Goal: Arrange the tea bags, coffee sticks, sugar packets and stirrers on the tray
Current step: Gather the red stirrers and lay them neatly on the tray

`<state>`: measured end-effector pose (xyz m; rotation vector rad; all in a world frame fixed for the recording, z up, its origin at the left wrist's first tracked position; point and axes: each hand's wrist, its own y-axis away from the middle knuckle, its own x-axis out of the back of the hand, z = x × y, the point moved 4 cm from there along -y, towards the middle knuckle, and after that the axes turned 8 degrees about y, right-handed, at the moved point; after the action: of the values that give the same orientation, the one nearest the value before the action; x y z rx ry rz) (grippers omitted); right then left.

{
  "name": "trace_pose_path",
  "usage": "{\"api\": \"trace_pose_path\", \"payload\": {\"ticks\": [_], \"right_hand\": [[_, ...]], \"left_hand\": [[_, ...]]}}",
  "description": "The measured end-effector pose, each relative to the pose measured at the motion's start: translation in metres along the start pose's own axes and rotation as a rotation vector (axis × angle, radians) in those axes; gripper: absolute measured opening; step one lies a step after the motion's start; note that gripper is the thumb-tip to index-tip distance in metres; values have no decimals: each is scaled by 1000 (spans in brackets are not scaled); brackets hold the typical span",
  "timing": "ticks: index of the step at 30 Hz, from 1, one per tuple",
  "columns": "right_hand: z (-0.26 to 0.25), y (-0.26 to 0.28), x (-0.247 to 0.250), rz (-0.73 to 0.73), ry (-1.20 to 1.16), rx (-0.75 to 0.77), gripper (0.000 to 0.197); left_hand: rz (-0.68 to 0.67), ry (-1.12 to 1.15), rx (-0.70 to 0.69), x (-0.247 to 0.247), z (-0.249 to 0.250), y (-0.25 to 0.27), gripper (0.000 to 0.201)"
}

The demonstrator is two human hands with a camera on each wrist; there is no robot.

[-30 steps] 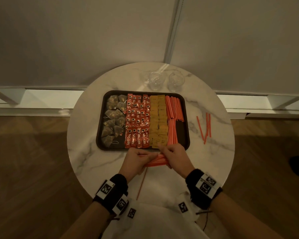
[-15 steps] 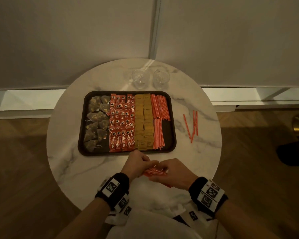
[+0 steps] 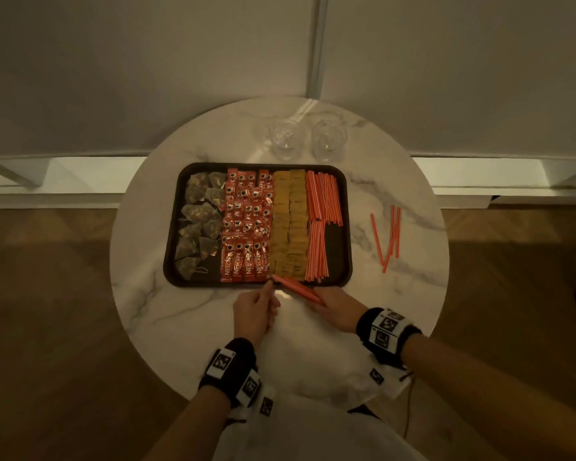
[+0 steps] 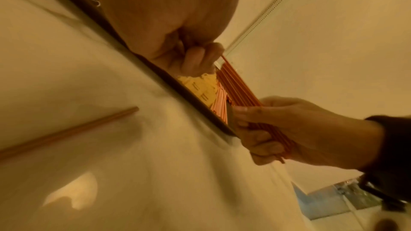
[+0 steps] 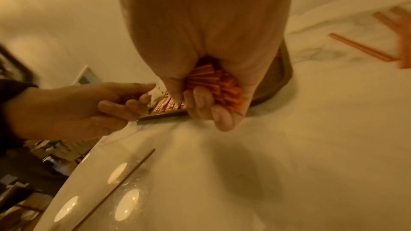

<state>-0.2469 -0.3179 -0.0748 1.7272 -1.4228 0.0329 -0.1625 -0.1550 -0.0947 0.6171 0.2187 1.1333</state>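
Note:
On the dark tray (image 3: 335, 247) lie rows of tea bags (image 3: 198, 224), red coffee sticks (image 3: 246, 227), yellow sugar packets (image 3: 290, 224) and red stirrers (image 3: 323, 201). My right hand (image 3: 326, 301) grips a bundle of stirrers (image 3: 296, 287) at the tray's near rim, its far end pointing left over the rim. The right wrist view shows the bundle (image 5: 213, 87) fanned inside that fist. My left hand (image 3: 263, 294) has its index finger straight against the bundle's far end, the other fingers curled; the left wrist view shows that contact at the bundle (image 4: 235, 83).
Several loose stirrers (image 3: 391, 237) lie on the marble table to the right of the tray. One stirrer (image 4: 66, 133) lies near the table's front edge. Two clear glasses (image 3: 286, 138) (image 3: 329, 138) stand behind the tray. The wall is close behind the table.
Both hands held the bundle flat on the table before. Now the right hand alone grips it, raised and angled to the tray's near rim, and the left hand only touches its end.

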Motion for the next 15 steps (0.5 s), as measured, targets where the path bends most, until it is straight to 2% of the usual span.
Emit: {"api": "trace_pose_path", "payload": {"ticks": [2,5,6,8,10,11,13,15], "right_hand": [[-5,-4,-3,-13,20,15,32],[-1,-2,-10,-90,180,26,26],[-1,0,-14,-133,241,33,27],[-6,4,-18,-181,312,55,29],[-14,6,-17,-168,321,72,30],[-17,6,-15,-163,325,63,31],[-15,5,-12,-176,324,33,28],[-8,3,-4,-143,227,-2,21]], "left_hand": [[71,35,-15,-5,-2,6,44],[183,238,-5,-2,3,5,39],[155,287,11,-3,6,2,42],[-32,296,51,-16,12,-2,55],[-253,128,58,-34,15,-3,63],[-309,42,45,-39,16,-2,62],[-292,19,16,-40,17,-4,54],[-186,80,-5,-28,20,-8,44]]}}
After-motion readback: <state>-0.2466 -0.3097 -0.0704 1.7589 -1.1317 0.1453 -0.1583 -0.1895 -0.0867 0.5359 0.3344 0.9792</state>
